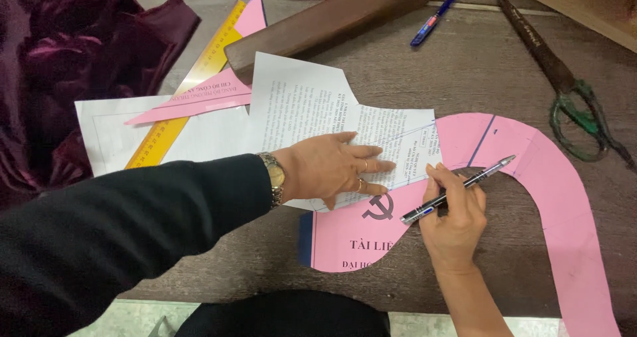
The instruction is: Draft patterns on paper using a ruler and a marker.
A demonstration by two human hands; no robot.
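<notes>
I'm seeing my left hand [332,168] lying on the printed sheet [312,111], which is overlapping the curved card [544,171] at mid-table [478,65]. My right hand [454,221] is resting on that card. Scissors [564,84] are sitting toward the right edge, the ruler [189,88] and cloth [73,58] toward the left.

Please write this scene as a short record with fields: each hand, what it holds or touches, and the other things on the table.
left hand: left hand lies flat on the white printed sheet, fingers spread
right hand: right hand holds a black pen, tip close to the sheet's edge
under the sheet: curved pink card
table: brown wooden table
ruler: yellow ruler, partly under pink and white paper
scissors: large dark scissors, at the right
other pen: blue pen, at the top
cloth: dark purple cloth, at the left
</notes>
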